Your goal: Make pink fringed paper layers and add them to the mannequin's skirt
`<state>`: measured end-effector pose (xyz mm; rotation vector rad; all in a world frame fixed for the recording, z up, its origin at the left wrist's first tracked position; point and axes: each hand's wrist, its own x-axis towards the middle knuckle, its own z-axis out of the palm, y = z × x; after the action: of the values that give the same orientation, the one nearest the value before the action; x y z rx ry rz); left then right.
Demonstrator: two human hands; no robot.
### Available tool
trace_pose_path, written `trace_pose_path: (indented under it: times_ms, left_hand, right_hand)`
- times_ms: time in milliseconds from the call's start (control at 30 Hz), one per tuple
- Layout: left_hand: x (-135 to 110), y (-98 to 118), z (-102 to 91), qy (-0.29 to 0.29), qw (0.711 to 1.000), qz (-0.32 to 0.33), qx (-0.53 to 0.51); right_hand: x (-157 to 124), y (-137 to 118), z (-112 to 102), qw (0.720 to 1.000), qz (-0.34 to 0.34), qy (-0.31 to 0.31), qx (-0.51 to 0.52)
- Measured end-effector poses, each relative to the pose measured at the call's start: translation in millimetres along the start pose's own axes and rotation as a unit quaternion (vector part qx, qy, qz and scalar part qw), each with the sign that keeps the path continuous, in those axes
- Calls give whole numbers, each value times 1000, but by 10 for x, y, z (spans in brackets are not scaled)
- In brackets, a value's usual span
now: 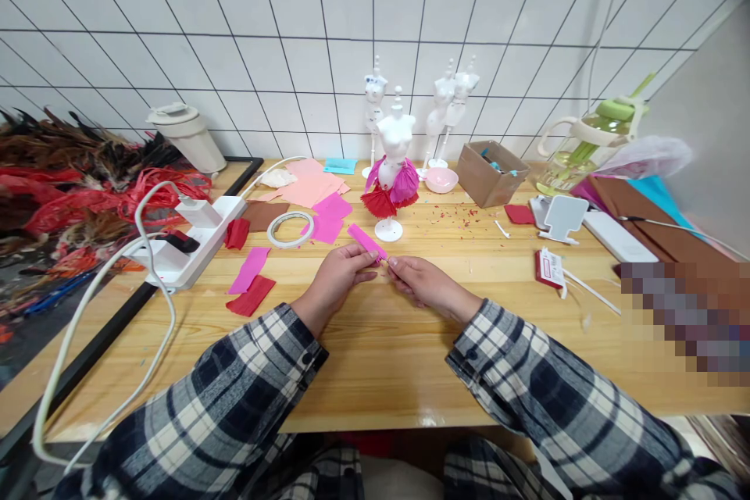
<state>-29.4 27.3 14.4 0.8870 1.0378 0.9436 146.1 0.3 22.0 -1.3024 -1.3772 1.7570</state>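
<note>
My left hand (340,275) and my right hand (419,280) meet above the middle of the wooden table (375,359). Both pinch the near end of a folded pink paper strip (364,240), which sticks out away from me toward a small white mannequin (394,164). The mannequin stands just beyond my hands on a round base and wears a skirt of pink and red fringed paper. A roll of tape (290,229) lies to the left of the strip.
Pink and red paper pieces (251,281) lie left of my hands beside a white power strip (191,242). Feathers (64,187) pile at far left. A cardboard box (491,172), pink bowl (441,180), other white mannequins (454,105), a red tool (548,267) and a bottle (591,144) sit right.
</note>
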Motion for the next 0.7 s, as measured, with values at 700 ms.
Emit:
trace_pose_path:
  times_ms: [700]
  left_hand:
    - [4,15,7,3,1000,-2,-13]
  right_hand:
    - [-30,-24,-18,1000,9,-3,-1]
